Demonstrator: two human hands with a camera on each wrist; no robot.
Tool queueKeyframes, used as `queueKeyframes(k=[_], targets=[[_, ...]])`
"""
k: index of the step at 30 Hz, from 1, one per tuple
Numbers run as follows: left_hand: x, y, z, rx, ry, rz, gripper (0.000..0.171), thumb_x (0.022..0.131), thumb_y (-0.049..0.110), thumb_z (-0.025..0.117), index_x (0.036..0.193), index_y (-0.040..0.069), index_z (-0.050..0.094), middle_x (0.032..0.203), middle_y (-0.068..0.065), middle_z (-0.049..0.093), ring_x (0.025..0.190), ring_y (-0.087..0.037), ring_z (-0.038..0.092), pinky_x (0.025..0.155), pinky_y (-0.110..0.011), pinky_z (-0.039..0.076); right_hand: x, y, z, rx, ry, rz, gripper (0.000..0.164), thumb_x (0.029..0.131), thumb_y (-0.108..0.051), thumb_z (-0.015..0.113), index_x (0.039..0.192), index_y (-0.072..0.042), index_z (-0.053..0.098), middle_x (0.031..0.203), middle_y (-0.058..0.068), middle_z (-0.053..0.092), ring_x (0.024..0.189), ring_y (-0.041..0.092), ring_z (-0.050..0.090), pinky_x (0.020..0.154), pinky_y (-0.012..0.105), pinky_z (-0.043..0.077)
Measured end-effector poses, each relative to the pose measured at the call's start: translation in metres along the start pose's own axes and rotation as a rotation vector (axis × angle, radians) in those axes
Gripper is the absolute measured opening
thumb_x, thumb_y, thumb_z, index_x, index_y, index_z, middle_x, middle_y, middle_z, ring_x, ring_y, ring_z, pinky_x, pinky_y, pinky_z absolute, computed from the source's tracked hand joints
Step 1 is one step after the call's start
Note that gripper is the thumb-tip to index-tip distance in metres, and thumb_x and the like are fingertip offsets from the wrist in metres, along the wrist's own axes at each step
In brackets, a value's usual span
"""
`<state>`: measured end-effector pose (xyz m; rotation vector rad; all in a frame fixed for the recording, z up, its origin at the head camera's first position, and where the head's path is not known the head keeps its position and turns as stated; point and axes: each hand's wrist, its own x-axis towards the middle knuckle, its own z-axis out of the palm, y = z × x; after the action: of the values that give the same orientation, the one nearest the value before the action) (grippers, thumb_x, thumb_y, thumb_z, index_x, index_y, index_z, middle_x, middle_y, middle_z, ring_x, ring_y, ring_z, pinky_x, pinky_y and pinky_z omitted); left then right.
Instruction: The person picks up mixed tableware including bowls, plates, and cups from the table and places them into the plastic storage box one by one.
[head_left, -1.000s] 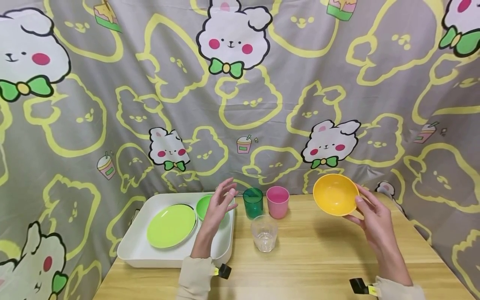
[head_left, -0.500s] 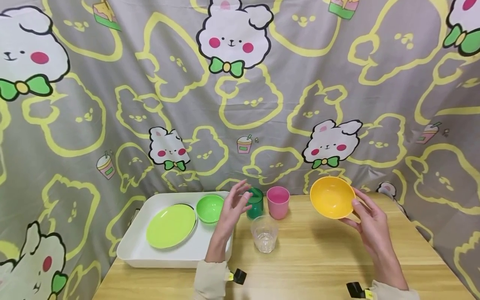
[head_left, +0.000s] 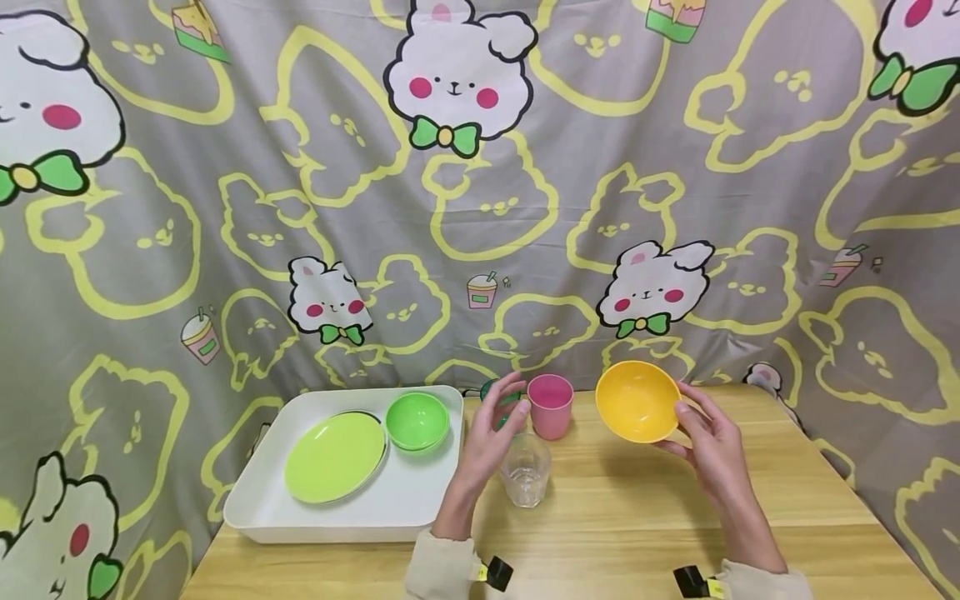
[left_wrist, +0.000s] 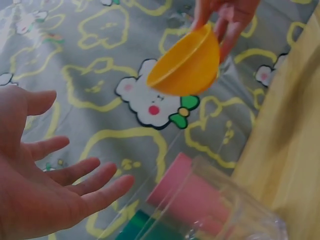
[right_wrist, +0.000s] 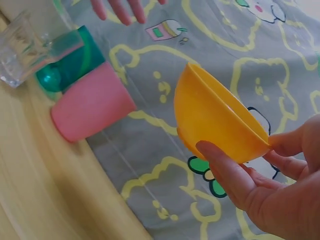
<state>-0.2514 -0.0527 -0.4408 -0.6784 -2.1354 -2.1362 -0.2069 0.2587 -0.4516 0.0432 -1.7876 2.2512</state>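
A yellow bowl (head_left: 637, 402) is held up above the table by my right hand (head_left: 712, 446), which pinches its right rim between thumb and fingers. The right wrist view shows the same bowl (right_wrist: 220, 117) tilted, with fingers under its outer side. My left hand (head_left: 483, 442) is raised with its fingers spread apart and nothing in its grasp. In the head view it overlaps the green cup (head_left: 491, 390), hiding most of it. Close to that hand are a clear cup (head_left: 526, 475) and a pink cup (head_left: 551, 408), both upright on the table.
To the left, a white tray (head_left: 330, 533) holds a lime-green plate (head_left: 336, 458) and a green bowl (head_left: 417, 421). The wooden table (head_left: 600, 542) ends at a patterned curtain (head_left: 495, 208) along the back and sides.
My left hand has moved right, from over the tray to in front of the green cup, uncovering the green bowl. My right hand has shifted left and slightly lower with the yellow bowl.
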Motion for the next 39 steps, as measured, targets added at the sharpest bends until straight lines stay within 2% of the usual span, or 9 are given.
queueKeyframes(k=[5,9,13,17,20,25,29,34,39], targets=[[-0.001,-0.004,0.010,-0.025,-0.007,-0.029,0.052,0.105,0.022,0.061,0.154,0.018,0.044,0.148,-0.014,0.049,0.135,-0.047,0.048,0.099,-0.039,0.056,-0.001,0.005,0.004,-0.042,0.000,0.020,0.046,0.107,-0.022,0.055,0.149,-0.004,0.045,0.109,-0.017,0.070,0.096,0.002,0.069,0.071,0.029,0.063],[-0.001,-0.008,0.015,-0.054,-0.021,-0.036,0.053,0.106,0.021,0.059,0.155,0.013,0.041,0.149,-0.023,0.045,0.135,-0.049,0.048,0.098,-0.041,0.057,-0.001,0.006,0.008,-0.052,-0.024,0.028,0.048,0.108,-0.023,0.055,0.149,-0.002,0.043,0.110,-0.017,0.070,0.098,0.004,0.069,0.072,0.030,0.064],[-0.002,-0.010,0.020,-0.068,-0.034,-0.044,0.053,0.105,0.019,0.059,0.155,0.014,0.042,0.149,-0.027,0.043,0.133,-0.046,0.050,0.098,-0.043,0.057,-0.001,0.006,0.013,-0.091,-0.045,0.035,0.051,0.108,-0.024,0.055,0.150,0.002,0.041,0.111,-0.018,0.070,0.098,0.004,0.069,0.072,0.031,0.064],[-0.004,-0.011,0.026,-0.085,-0.055,-0.067,0.055,0.105,0.020,0.061,0.155,0.013,0.042,0.149,-0.026,0.044,0.130,-0.042,0.054,0.098,-0.053,0.055,-0.002,0.007,0.020,-0.126,-0.058,0.035,0.051,0.108,-0.025,0.055,0.149,0.004,0.043,0.111,-0.017,0.070,0.097,0.006,0.070,0.071,0.033,0.064],[-0.007,-0.014,0.029,-0.099,-0.074,-0.078,0.055,0.105,0.020,0.061,0.155,0.012,0.041,0.148,-0.026,0.045,0.130,-0.044,0.054,0.097,-0.060,0.054,-0.004,0.009,0.025,-0.146,-0.062,0.036,0.049,0.108,-0.025,0.055,0.147,0.004,0.046,0.111,-0.016,0.070,0.096,0.008,0.070,0.069,0.035,0.064],[-0.007,-0.017,0.032,-0.124,-0.109,-0.085,0.052,0.106,0.020,0.059,0.155,0.015,0.042,0.147,-0.024,0.048,0.131,-0.040,0.055,0.095,-0.059,0.055,-0.005,0.009,0.032,-0.192,-0.061,0.037,0.048,0.108,-0.026,0.055,0.146,0.003,0.049,0.110,-0.017,0.070,0.096,0.007,0.070,0.067,0.037,0.065],[-0.007,-0.017,0.034,-0.161,-0.147,-0.122,0.052,0.106,0.021,0.058,0.156,0.016,0.041,0.147,-0.019,0.050,0.131,-0.034,0.056,0.092,-0.053,0.058,-0.007,0.009,0.036,-0.232,-0.054,0.032,0.048,0.108,-0.027,0.055,0.145,0.003,0.052,0.108,-0.016,0.069,0.095,0.007,0.070,0.065,0.037,0.064],[-0.008,-0.018,0.035,-0.191,-0.160,-0.170,0.053,0.106,0.022,0.059,0.156,0.018,0.040,0.149,-0.017,0.047,0.133,-0.034,0.054,0.090,-0.053,0.059,-0.009,0.009,0.042,-0.248,-0.067,0.025,0.046,0.108,-0.026,0.055,0.145,0.002,0.053,0.110,-0.009,0.069,0.093,0.010,0.070,0.064,0.039,0.064],[-0.008,-0.018,0.035,-0.182,-0.143,-0.174,0.056,0.106,0.023,0.059,0.158,0.014,0.038,0.147,-0.016,0.047,0.132,-0.035,0.054,0.089,-0.057,0.058,-0.011,0.009,0.048,-0.264,-0.092,0.038,0.046,0.108,-0.029,0.054,0.146,-0.002,0.054,0.121,0.009,0.067,0.093,0.011,0.070,0.065,0.040,0.065]])
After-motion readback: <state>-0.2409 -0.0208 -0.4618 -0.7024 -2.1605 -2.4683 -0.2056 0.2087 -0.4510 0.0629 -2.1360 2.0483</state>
